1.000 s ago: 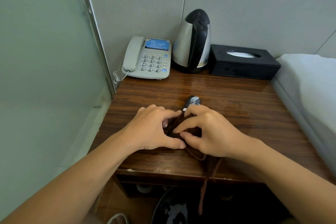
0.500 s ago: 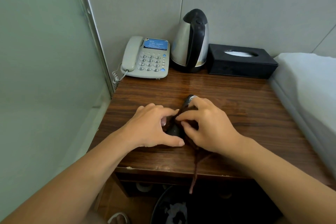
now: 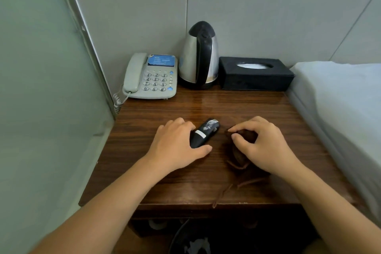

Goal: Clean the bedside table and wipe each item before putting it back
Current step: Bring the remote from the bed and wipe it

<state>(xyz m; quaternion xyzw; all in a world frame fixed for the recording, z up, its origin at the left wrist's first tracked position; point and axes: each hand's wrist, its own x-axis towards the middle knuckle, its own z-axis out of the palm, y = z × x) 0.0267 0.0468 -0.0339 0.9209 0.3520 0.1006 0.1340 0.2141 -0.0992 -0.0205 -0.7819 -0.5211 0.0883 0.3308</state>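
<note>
Black device (image 3: 204,133) lies on the wooden counter (image 3: 257,109), left hand (image 3: 177,146) grasping it, right hand (image 3: 261,146) clutching a brown cloth (image 3: 239,158).

Black remote (image 3: 204,133) — flat, table (image 3: 156,117) centre

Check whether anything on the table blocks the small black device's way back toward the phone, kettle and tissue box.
Nothing visible does. The left hand holds the black device on the table; bare wood lies between it and the phone, kettle and tissue box. The right hand grips the cloth beside it.
</note>
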